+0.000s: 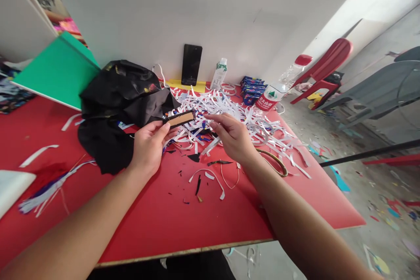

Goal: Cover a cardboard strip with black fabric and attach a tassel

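Note:
My left hand (149, 144) is closed on a short flat strip with a tan face and black edges (181, 118), pinched at its left end between thumb and fingers. Just right of the strip's free end, my right hand (231, 133) has its thumb and fingertips pressed together; whatever they hold, if anything, is too small to make out. Behind both hands spreads a heap of white paper strips (210, 105). A crumpled black cloth (121, 100) lies left of the strip. Small black scraps (194, 157) and a thin curved white strip (206, 170) lie between my forearms.
A phone (191, 64) leans on the white wall, with a carton (219, 74) to its right. Blue packets (252, 90) and a red-capped bottle (278, 85) stand at the heap's right. A green board (59, 72) is at left. Chairs (323, 74) stand beyond the red table (164, 223).

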`<act>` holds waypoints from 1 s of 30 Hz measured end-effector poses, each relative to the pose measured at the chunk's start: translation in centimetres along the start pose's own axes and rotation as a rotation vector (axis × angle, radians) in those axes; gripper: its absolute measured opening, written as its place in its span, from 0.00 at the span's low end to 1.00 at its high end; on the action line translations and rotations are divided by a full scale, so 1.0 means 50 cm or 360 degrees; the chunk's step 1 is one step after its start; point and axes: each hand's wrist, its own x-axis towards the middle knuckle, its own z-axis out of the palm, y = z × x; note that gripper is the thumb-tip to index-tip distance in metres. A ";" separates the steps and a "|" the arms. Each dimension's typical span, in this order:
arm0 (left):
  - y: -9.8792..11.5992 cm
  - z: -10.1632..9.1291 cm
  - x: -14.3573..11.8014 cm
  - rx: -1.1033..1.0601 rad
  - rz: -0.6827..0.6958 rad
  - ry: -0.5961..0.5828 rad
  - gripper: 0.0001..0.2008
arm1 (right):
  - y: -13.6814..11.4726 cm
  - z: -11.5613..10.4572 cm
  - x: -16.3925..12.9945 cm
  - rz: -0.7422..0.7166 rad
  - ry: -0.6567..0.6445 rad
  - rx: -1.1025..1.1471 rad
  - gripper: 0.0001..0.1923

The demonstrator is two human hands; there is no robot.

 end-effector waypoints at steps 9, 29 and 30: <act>0.001 -0.006 -0.003 0.0160 0.0012 -0.0063 0.16 | 0.007 -0.008 -0.004 0.0064 -0.0601 -0.0028 0.14; -0.008 -0.013 -0.007 0.0298 0.0262 -0.0096 0.16 | 0.000 0.012 0.004 0.0264 -0.0340 0.1000 0.18; -0.007 -0.013 -0.009 0.0336 0.0293 -0.0117 0.16 | 0.000 0.013 0.003 0.0256 -0.0313 0.1001 0.18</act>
